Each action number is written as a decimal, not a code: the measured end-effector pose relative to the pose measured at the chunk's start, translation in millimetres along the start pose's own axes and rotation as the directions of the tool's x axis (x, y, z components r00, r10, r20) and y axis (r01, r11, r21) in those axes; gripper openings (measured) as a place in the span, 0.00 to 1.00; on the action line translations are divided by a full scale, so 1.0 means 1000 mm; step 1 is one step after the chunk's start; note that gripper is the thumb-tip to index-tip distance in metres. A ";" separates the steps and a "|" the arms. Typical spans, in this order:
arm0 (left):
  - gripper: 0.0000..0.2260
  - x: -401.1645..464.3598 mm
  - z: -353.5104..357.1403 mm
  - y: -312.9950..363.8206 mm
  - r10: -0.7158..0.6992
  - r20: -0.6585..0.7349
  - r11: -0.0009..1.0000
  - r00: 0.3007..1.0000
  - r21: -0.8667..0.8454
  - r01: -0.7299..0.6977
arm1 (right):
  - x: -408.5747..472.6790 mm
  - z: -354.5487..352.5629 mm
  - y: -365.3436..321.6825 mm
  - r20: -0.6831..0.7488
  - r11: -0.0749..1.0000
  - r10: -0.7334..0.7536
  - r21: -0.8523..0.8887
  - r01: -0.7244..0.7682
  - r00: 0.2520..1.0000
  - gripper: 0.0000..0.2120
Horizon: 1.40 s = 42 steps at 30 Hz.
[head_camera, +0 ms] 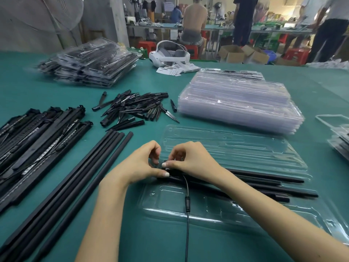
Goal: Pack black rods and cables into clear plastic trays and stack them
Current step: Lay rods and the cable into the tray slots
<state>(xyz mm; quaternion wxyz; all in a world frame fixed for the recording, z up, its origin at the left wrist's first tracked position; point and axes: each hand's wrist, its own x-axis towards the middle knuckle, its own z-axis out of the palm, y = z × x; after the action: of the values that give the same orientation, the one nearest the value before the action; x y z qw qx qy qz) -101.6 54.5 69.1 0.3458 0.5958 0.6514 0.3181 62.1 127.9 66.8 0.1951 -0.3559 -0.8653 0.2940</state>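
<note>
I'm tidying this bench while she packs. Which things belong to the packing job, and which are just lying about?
Belonging to the job:
open clear tray
black rods
cable
left hand
right hand
loose rods
black spikes
empty tray stack
packed tray stack

Lying about:
white headset
paper labels

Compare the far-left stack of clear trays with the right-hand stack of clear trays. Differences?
The far-left stack of clear plastic trays is filled with black parts; the right-hand stack of clear plastic trays looks empty, except for dark rods at its far top edge. The left stack sits skewed and uneven; the right stack is squarer and neater. Both rest on the green table.
</note>
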 end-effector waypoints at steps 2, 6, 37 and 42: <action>0.21 0.001 0.002 0.001 -0.005 -0.006 1.000 1.000 0.000 0.005 | 0.003 0.000 -0.001 -0.011 1.000 0.017 -0.025 -0.018 1.000 0.10; 0.22 0.002 0.003 0.003 -0.014 0.010 1.000 1.000 0.024 0.013 | 0.008 -0.002 -0.005 0.032 0.988 0.123 -0.102 -0.120 0.992 0.14; 0.20 -0.004 0.008 0.022 -0.001 0.136 0.956 0.991 0.291 -0.039 | -0.080 -0.034 -0.004 -0.255 0.989 0.144 0.006 -0.147 0.956 0.29; 0.14 -0.005 0.030 0.030 0.058 -0.094 0.769 0.994 0.639 0.016 | -0.113 -0.010 -0.036 0.048 0.926 0.248 -0.307 -0.222 0.968 0.32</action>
<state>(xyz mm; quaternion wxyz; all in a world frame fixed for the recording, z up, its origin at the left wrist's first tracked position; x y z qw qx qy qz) -59.9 52.0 77.7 0.0836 0.6670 0.7316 0.1136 125.2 27.9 82.9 0.0649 -0.4694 -0.8585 0.1961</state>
